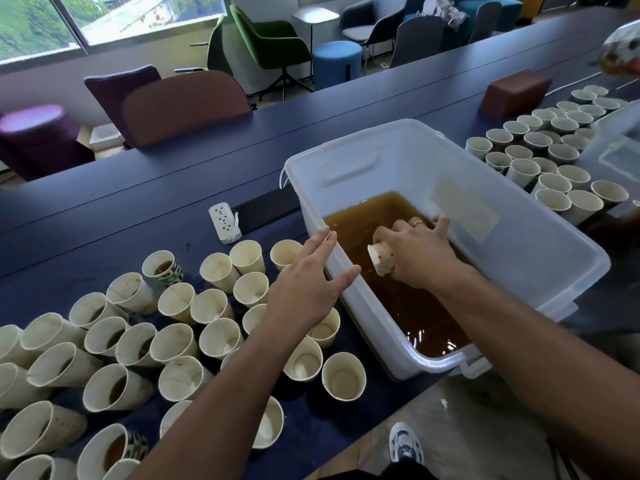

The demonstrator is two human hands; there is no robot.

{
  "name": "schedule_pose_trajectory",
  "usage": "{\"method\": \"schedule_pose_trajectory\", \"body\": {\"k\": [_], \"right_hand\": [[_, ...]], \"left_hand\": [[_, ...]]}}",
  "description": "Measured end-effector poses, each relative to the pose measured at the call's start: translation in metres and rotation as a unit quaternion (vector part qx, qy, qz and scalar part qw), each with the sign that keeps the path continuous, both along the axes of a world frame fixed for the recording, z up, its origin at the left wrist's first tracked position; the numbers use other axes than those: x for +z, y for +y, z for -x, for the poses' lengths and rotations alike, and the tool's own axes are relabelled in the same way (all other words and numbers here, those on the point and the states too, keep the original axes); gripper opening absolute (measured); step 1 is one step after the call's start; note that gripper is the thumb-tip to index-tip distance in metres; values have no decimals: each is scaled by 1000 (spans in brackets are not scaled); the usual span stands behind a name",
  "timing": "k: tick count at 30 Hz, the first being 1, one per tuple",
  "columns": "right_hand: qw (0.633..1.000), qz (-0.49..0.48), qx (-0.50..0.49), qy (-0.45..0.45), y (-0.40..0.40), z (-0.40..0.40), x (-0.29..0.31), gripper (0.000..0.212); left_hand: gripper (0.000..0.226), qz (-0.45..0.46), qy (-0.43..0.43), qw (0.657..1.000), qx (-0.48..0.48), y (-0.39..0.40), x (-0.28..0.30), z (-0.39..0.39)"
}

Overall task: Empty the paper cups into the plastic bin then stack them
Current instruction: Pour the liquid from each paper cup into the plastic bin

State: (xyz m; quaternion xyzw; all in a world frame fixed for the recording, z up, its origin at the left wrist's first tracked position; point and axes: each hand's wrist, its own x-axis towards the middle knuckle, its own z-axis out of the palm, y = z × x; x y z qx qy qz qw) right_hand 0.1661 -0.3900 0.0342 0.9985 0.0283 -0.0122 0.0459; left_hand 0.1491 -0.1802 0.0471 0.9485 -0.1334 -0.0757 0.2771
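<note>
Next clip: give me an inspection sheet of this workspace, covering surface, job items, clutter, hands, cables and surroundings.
Surface: dark blue table, long, with a stained patch among the left cups.
Job's things: clear plastic bin holding brown liquid; many upright paper cups left of it, some with brown dregs; a second cluster of cups to the right.
Clutter: brown block; another clear bin at the right edge.
Hands: left hand fingers straight, at the bin's rim; right hand grips a tipped cup over the liquid.
Cables: white power strip with its cord.
Surroundings: chairs, stools, windows.
</note>
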Motion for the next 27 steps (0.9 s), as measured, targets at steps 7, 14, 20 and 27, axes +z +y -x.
{"method": "schedule_pose_trajectory", "body": {"k": [7,14,20,27], "right_hand": [[1000,14,-5,-2,3,-1,1,55],[997,-64,-44,-27,3,-1,17,52],[944,-308,-41,-114,42,14,51,54],[908,-410,52,-74,128,28,66,61]], "left_hand": [[72,2,2,1000,-3,0,1,1],[70,29,12,999,-15,2,8,-4],[16,245,65,963,88,30,36,-12],[9,331,17,923,196,93,57,5]]}}
